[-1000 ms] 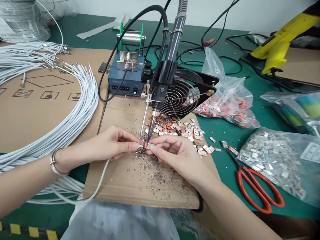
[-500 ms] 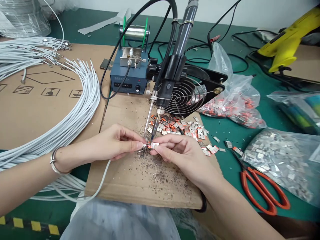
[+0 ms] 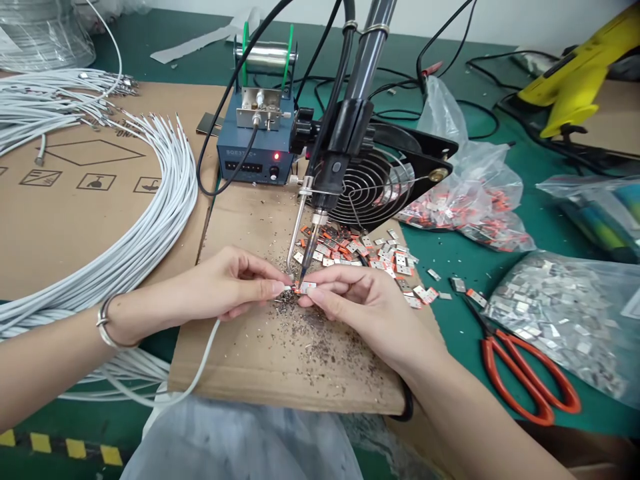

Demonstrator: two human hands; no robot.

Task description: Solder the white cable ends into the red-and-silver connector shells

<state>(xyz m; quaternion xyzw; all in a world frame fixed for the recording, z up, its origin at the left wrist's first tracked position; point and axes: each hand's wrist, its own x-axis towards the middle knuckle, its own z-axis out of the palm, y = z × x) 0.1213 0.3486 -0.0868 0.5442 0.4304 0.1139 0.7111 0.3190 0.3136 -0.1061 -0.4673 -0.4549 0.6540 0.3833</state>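
Between thumb and fingers, my left hand point(image 3: 243, 283) pinches the end of a white cable point(image 3: 209, 350), whose length drops below the hand and curves left. My right hand point(image 3: 353, 293) pinches a small metal USB connector point(image 3: 309, 287) with an orange insert. Cable end and connector meet under the tip of a clamped soldering iron point(image 3: 311, 243); the exact contact is too small to make out. Beside the tip, a thin bent metal feed tube point(image 3: 296, 233) ends just above the joint. Loose connectors point(image 3: 385, 257) lie in a pile behind my right hand.
A blue solder feeder point(image 3: 256, 150) carries a solder spool point(image 3: 265, 58). A round fan point(image 3: 373, 183) stands behind the iron. Bundled white cables point(image 3: 170, 220) cover the left. At right are orange-handled scissors point(image 3: 530, 373), a bag of metal pieces point(image 3: 560, 320) and a bag of connectors point(image 3: 480, 200).
The red light on the solder feeder has come on. Both hands keep their grip at the iron tip, nearly still; the whole view has shifted slightly.
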